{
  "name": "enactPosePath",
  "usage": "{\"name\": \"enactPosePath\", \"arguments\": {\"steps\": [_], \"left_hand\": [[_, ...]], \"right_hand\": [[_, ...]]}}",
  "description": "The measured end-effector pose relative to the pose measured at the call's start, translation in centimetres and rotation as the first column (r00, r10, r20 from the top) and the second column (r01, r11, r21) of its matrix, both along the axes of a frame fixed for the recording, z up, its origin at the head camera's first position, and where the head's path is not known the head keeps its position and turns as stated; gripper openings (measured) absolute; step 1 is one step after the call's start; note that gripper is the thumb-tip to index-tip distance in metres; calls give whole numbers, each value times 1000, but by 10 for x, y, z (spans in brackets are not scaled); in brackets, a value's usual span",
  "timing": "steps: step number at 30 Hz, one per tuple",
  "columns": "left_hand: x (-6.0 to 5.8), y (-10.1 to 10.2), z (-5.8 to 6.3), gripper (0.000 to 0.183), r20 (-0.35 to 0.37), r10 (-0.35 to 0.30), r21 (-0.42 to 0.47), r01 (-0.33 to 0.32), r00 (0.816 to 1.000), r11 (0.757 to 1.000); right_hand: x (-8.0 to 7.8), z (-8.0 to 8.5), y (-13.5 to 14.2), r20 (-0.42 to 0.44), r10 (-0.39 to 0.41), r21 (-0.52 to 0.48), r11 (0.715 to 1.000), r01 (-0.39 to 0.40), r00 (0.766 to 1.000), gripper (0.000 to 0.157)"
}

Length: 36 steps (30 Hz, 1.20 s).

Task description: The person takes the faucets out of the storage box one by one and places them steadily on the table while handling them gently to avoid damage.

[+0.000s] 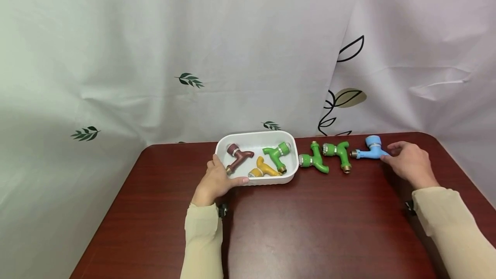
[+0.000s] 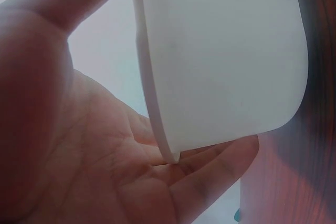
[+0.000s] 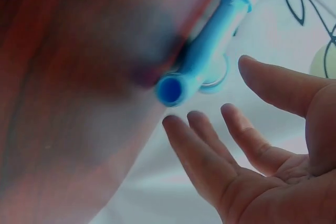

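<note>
My left hand (image 1: 215, 182) grips the near left corner of a white plastic tray (image 1: 257, 134), thumb along the front side and fingers at the left side. Its fingers reach around the tray's outer wall (image 2: 226, 56) in the left wrist view. Inside lie a maroon tap (image 1: 241, 156), a yellow tap (image 1: 266, 168) and a green tap (image 1: 276, 155). At the right, my right hand (image 1: 412, 163) is beside a light blue tap (image 1: 372, 154) on the table. The right wrist view shows its fingers (image 3: 197, 153) spread near the blue tap's spout, with nothing in the grasp.
Between the tray and the blue tap, a green tap (image 1: 315, 159) and another green tap (image 1: 341, 153) lie on the dark red table (image 1: 310, 223). A white curtain (image 1: 252, 55) with leaf prints hangs behind the table's far edge.
</note>
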<state>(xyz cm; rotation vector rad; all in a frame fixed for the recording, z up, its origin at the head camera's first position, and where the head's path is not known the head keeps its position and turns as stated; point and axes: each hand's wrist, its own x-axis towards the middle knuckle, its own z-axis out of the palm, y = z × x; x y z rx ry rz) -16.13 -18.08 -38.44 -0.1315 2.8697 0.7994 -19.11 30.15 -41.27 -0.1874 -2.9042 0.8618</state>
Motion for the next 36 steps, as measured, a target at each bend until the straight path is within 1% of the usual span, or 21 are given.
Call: {"name": "enactPosePath", "arguments": {"steps": [6,14,21,25,30,34,36], "left_hand": [[-1,-1,-1,130,2,-3,-2,3,1000,1000],[-1,-1,-1,130,0,-8,-6,8,1000,1000],[-1,-1,-1,131,6,-10,-8,10,1000,1000],[-2,-2,-2,130,0,-17,-10,17,1000,1000],[-1,-1,0,131,1,-14,1,14,1000,1000],[0,0,1,130,-1,-9,4,9,1000,1000],[-1,-1,0,129,-8,-11,1,11,1000,1000]], "right_hand": [[-1,9,-11,-47,8,18,1000,-7,999,47],[4,20,-30,-95,70,11,998,-69,993,52],[8,26,-55,-155,120,-2,993,-122,981,48],[11,27,-69,-188,147,-12,988,-152,971,47],[16,30,-83,-189,159,-37,985,-169,969,47],[19,33,-93,-181,162,-34,985,-171,970,48],[20,34,-97,-190,170,-28,984,-179,967,48]]}}
